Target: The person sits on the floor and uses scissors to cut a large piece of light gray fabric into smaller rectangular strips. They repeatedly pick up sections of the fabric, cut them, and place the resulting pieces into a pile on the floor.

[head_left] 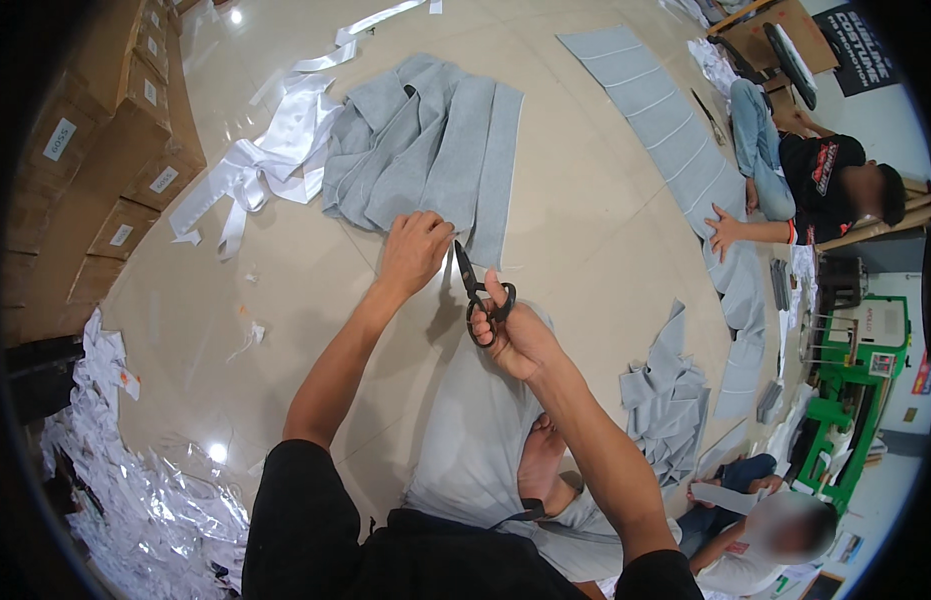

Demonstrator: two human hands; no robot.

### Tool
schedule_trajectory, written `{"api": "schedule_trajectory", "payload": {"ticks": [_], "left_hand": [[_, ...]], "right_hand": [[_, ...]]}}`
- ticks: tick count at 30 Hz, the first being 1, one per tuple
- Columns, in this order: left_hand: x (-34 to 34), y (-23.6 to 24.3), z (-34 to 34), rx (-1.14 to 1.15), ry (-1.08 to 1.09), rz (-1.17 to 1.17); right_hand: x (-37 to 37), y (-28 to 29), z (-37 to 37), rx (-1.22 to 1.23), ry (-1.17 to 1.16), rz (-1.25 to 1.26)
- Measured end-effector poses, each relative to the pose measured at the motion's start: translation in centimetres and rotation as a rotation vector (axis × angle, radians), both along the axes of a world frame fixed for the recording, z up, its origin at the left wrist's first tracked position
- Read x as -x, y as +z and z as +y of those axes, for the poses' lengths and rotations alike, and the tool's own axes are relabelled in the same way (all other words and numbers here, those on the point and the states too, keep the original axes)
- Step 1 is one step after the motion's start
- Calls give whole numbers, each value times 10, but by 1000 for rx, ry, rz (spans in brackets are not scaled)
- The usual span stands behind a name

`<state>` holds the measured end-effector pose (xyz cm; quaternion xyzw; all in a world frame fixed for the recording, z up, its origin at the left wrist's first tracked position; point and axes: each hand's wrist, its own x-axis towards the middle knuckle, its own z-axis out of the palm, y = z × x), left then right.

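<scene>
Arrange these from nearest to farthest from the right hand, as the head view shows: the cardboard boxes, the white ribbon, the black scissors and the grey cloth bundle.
From the right hand:
1. Black scissors: held in it.
2. Grey cloth bundle: ahead, slightly left.
3. White ribbon: left of the bundle.
4. Cardboard boxes: at the far left.

Cardboard boxes (95,185) (brown and stacked) line the left side; a green machine (853,372) stands right.
</scene>
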<state>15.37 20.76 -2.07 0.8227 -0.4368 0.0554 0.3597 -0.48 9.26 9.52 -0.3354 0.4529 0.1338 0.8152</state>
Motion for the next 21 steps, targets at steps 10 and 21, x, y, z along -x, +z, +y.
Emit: {"api": "schedule_trajectory", "payload": {"ticks": [10,21], "left_hand": [[-61,47,-5,63,-67,398],[-95,118,-10,-70,-142,537]], "right_hand": [[24,41,7,334,447,29],[-11,43,16,1243,892,-159]]}}
